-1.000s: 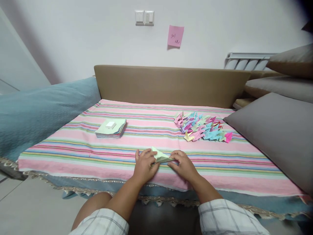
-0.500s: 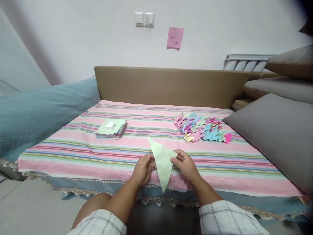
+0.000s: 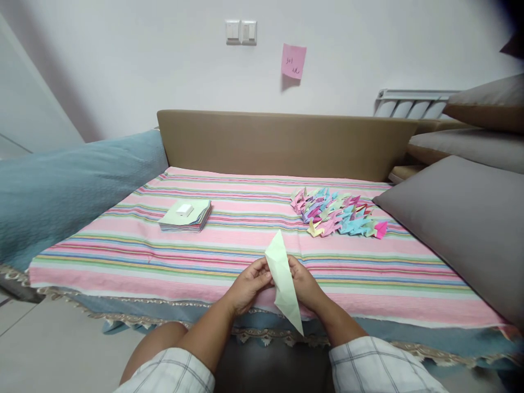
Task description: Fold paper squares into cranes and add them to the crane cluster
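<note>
Pale-green folded paper (image 3: 283, 281), just right of the left hand (image 3: 250, 285), is pinched by it; the hold of the right hand (image 3: 305, 284), partly hidden behind, cannot be told. Distortion is best avoided by light, even pressure.

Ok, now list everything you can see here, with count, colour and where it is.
folded sheet: one, pale green, between the hands
paper stack: one, pale green on top, on the cloth, left
small block: one, white, on the stack
folded paper pieces: many, mixed colours, on the cloth, right
striped cloth: one, mainly pink, under the papers
blue fabric: count unclear, blue, left side and below the cloth's front edge
backrest: one, brown, behind the cloth
cushions: at least three, grey and brown, right
note: one, pink, on the wall
switch plates: two, white, left of the note
left hand: one, bare, at the sheet's left edge
right hand: one, bare, partly hidden by the sheet
sleeves: two, white checked, bottom
</note>
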Available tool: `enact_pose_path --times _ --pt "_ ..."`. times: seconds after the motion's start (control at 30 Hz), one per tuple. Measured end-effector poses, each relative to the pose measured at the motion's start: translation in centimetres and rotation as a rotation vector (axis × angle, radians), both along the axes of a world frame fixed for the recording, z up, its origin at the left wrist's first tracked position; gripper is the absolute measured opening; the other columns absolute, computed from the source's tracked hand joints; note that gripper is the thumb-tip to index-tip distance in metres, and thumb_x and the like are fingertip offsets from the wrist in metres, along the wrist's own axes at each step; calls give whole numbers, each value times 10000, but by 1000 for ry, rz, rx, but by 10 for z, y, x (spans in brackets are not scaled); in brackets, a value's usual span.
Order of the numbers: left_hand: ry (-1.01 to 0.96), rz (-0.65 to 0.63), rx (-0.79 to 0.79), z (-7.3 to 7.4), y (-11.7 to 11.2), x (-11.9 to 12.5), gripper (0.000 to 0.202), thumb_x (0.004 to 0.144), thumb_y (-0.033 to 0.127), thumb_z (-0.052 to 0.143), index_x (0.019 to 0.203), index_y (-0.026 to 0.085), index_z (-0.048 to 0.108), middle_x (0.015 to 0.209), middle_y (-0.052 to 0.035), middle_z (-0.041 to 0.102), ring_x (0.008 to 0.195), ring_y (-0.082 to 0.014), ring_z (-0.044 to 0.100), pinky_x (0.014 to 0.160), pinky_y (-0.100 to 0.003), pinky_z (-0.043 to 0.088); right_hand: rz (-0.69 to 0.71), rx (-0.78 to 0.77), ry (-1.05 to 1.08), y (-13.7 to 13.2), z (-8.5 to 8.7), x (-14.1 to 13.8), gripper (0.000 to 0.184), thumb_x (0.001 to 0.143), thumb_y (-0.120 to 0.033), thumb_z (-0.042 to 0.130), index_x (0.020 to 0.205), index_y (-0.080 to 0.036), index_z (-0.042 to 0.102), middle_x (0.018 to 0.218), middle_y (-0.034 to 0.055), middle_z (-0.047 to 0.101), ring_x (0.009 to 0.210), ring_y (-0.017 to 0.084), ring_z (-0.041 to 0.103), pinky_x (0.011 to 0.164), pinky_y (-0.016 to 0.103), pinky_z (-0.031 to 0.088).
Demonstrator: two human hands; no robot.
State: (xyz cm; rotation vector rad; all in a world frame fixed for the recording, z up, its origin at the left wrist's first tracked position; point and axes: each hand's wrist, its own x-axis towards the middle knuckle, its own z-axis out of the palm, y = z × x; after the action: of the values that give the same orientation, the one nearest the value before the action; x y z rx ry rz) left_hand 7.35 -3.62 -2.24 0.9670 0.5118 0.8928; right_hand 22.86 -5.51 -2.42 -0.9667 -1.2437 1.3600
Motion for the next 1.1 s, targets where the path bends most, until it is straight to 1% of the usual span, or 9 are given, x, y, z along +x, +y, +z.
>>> enact_pose_path --times 0.13,0.3,0.37,0.5,0.67,0.87,0.97,1.03,1.1 --pt "0 41 31 -4 2 0 297 683 291 739 939 167 651 787 -21 628 688 -104 559 720 -255 433 2 18 -71 1 -3 2 440 622 -291 747 1019 -206 577 824 4 662 701 162 602 664 291 484" --pt "45 138 7 -5 3 1 283 625 298 775 802 129 633 752 -27 648 700 -124 581 741 -274 439 -61 78 -44 7 -11 6 410 565 -320 765 930 -207 615 863 11 667 746 184 602 693 302 470" --pt "63 174 -5 -3 4 0 286 606 309 782 743 131 605 719 -13 644 677 -114 572 708 -249 434 -109 77 -27 9 -11 8 348 573 -349 751 853 -204 604 818 4 660 711 172 589 654 283 461" --pt "101 220 -34 3 8 -7 334 582 338 778 657 152 510 574 44 577 520 -70 490 532 -185 370 -231 -14 -16 11 -6 15 289 658 -424 682 733 -200 517 593 -48 556 517 106 490 496 216 377" --pt "190 340 -54 11 19 -20 369 542 356 778 668 163 490 554 57 569 486 -72 487 491 -177 361 -357 -68 101 15 -5 22 352 645 -451 691 779 -211 473 548 -79 500 430 81 422 428 202 326" --pt "262 434 -57 13 26 -31 388 558 381 760 674 174 453 530 72 531 449 -67 477 432 -167 350 -436 -59 58 20 -10 26 388 640 -437 701 867 -202 491 544 -85 480 410 68 405 408 196 322" --pt "326 467 -28 13 28 -33 402 564 380 757 794 170 502 605 58 568 476 -75 513 433 -171 371 -440 -36 2 21 -14 28 475 657 -424 690 1027 -198 497 521 -106 430 409 71 420 420 196 347" --pt "344 488 5 14 28 -33 544 572 365 757 1022 180 512 665 51 595 496 -81 534 442 -177 388 -426 -14 -33 22 -16 30 525 677 -416 676 1120 -199 497 528 -105 428 422 73 438 439 201 364" --pt "341 488 37 14 29 -34 704 585 359 753 1205 195 463 690 46 607 502 -81 534 452 -183 399 -403 -14 -66 22 -16 32 511 691 -420 663 1128 -189 536 544 -89 454 440 76 454 462 211 376"
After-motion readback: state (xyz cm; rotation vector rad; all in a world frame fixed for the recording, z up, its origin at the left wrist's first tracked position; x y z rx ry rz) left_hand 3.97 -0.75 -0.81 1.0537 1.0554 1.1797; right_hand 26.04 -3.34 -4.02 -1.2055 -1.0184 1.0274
